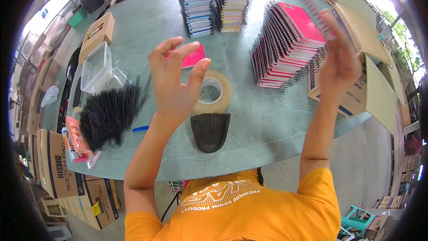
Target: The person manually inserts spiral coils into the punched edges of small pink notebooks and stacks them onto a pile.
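Nearest the person: a black ridged wedge-shaped object (210, 130) lies at the table (267, 120) edge. Just behind it, touching or nearly so, sits a roll of tan packing tape (214, 93), lying flat.

Left hand (176, 85) is raised above the table, fingers spread and slightly curled, grasping nothing; it hovers in front of the tape roll. Behind its fingers a pink notebook cover (194, 56) lies flat. Left of it: heap of black spiral binding coils (109, 114), a blue pen (140, 129), a clear plastic tub (96, 67).

Right hand (339, 58) is raised, motion-blurred; appears open and empty, though the blur leaves this uncertain. It is beside the leaning stack of red spiral notebooks (285, 47) and a cardboard box (356, 89).

Far edge: two tall notebook stacks (216, 0).
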Demonstrator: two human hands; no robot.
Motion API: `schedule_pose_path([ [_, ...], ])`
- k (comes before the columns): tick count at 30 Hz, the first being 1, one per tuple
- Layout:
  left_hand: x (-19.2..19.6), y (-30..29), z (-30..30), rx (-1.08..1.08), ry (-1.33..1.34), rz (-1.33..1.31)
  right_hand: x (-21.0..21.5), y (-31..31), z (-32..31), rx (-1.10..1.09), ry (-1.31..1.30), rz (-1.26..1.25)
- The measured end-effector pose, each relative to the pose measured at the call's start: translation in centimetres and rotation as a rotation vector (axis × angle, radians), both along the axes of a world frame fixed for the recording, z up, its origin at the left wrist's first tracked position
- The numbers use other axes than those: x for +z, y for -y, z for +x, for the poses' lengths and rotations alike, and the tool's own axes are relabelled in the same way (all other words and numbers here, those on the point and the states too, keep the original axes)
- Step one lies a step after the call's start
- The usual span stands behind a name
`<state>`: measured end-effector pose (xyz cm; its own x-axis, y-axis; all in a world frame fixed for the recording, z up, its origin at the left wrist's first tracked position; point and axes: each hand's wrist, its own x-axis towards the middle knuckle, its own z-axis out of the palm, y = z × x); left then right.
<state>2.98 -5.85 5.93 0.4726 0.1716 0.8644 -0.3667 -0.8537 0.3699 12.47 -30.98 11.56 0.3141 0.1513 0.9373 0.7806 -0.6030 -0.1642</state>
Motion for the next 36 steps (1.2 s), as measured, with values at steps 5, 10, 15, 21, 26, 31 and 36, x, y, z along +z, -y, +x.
schedule_pose_path([
  [5, -3.5, -1.1, -0.8, -0.084, -0.198, 0.024, 0.1, 3.3, 5.3, 0.090, -0.271, -0.255],
  [10, -4.5, -1.1, -1.0, -0.141, -0.226, -0.112, -0.8, 4.0, 5.5, 0.195, -0.412, -0.315],
  [15, -5.0, -2.1, -1.6, -0.207, -0.246, -0.064, -0.7, 4.3, 6.2, 0.223, -0.365, -0.386],
  [21, -8.5, -6.0, -5.4, -0.095, -0.369, -0.129, 1.8, 3.1, 4.2, 0.110, -0.358, -0.535],
  [26, -10.2, -9.2, -7.1, 0.094, -0.533, -0.024, 0.5, -7.5, 1.4, 0.394, -0.275, -0.216],
  [31, -10.6, -11.0, -3.6, 0.119, -0.561, -0.180, -12.6, -24.3, 4.8, 0.440, -0.416, -0.720],
  [36, -9.2, -10.3, -4.3, 0.059, -0.654, -0.227, -18.9, -27.5, 4.9, 0.259, -0.302, -0.948],
])
